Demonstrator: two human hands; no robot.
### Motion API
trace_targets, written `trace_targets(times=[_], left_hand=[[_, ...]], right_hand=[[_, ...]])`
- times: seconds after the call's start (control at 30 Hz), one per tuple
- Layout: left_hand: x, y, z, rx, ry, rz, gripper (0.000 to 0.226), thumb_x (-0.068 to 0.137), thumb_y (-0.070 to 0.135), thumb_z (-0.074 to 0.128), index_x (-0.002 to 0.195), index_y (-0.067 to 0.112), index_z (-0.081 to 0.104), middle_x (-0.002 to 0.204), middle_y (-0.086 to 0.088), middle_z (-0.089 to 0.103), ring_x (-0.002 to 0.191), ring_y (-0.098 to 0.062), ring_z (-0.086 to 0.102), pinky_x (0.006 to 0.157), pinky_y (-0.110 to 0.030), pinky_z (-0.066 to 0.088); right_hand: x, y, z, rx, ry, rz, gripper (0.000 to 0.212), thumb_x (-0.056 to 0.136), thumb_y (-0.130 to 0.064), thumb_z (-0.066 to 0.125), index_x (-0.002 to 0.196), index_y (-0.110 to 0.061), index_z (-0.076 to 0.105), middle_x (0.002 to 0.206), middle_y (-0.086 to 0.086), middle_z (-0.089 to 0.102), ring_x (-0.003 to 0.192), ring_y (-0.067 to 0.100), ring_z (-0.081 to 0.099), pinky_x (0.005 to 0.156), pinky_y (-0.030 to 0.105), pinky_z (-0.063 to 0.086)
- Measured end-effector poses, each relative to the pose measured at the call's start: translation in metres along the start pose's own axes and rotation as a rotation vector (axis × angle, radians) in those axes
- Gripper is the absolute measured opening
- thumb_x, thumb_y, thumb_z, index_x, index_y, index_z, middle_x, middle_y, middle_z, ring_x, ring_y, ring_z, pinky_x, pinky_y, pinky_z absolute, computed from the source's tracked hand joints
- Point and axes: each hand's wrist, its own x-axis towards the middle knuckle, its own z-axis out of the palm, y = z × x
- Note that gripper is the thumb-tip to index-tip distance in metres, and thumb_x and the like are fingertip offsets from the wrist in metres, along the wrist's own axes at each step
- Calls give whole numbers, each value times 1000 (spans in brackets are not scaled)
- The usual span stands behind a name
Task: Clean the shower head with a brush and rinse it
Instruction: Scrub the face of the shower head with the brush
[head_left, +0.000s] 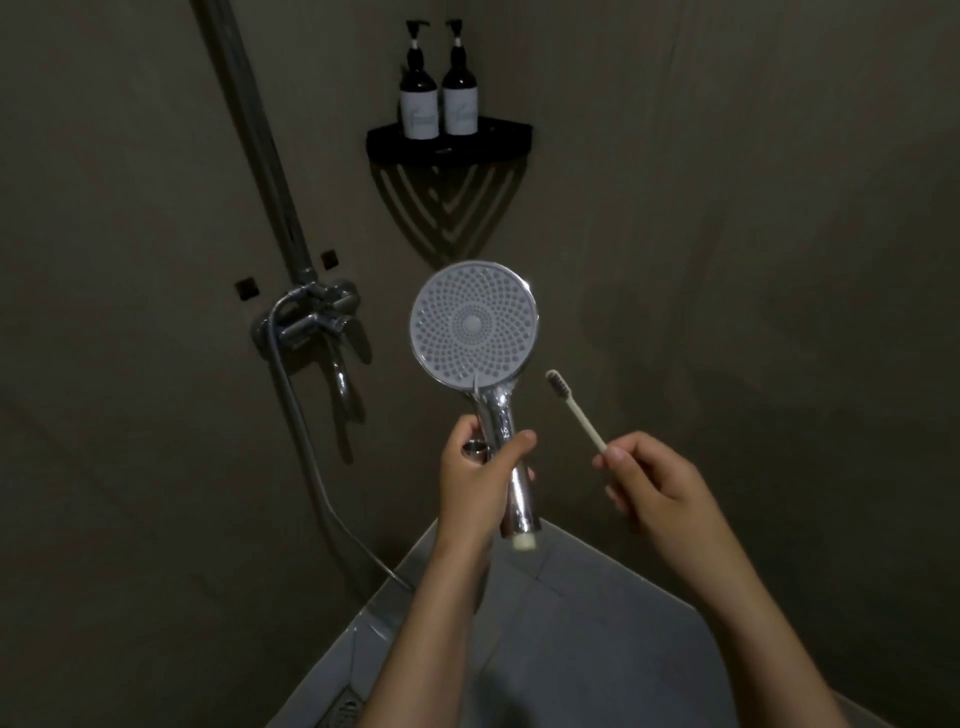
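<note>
The left hand (478, 473) is gripping the round chrome shower head (474, 325) by its handle; the right hand (649, 483) is pinching a pale toothbrush (574, 408), apart from it.

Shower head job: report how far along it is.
Done: the shower head appears off its hose, its handle end bare, held face-up in the left hand. In hand: the right hand holds a toothbrush beside the face, bristles not touching. Left: scrubbing, by the look of it, and rinsing; no water is running.
</note>
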Motion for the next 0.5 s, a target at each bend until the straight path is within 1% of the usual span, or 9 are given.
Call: trace_targets(times=[0.03,0.1,0.17,0.23,0.3,0.4,0.5], left_hand=[[-1,-2,-3,-10,15,-16,23,78,12,72,80,17,50,53,5,57,50,-15,58,52,-26,49],[-3,-6,-10,-41,51,-53,24,78,10,72,83,18,50,55,-1,56,48,-17,57,48,-28,49],[-3,-10,-16,-42,76,-77,23,79,7,70,87,15,50,52,-4,56,44,-17,56,46,-28,49],[-2,-15,-21,-7,104,-73,22,80,4,68,83,12,48,46,-1,55,41,-16,55,47,-28,50],[-2,-19,-25,11,139,-71,22,80,1,67,80,11,47,45,-1,54,40,-17,54,45,-28,50],[-4,-25,-30,18,210,-77,23,79,-3,66,78,9,46,53,-6,53,42,-17,54,42,-26,48],[-6,-30,-38,24,259,-89,23,79,-5,65,82,8,46,60,-11,52,42,-15,53,40,-24,47]], right_hand=[[1,1,4,25,-6,4,23,97,-18,46,85,-6,60,60,6,45,47,2,40,44,10,34],[3,4,14,79,3,17,23,97,-17,46,85,-3,60,61,9,44,48,6,40,43,11,33],[8,7,27,117,25,18,23,97,-15,45,84,-3,60,56,5,43,50,9,39,44,13,33],[13,11,41,149,8,11,23,98,-13,45,84,-1,59,52,1,43,47,7,37,43,15,31],[18,14,53,176,-32,3,23,98,-13,44,85,-1,58,51,-1,42,44,6,35,43,17,29],[26,21,66,220,-61,-2,23,98,-10,45,81,-3,58,48,-3,40,41,4,33,41,15,27],[32,27,76,244,-90,5,23,98,-10,45,81,-3,58,51,0,41,42,3,34,42,14,29]])
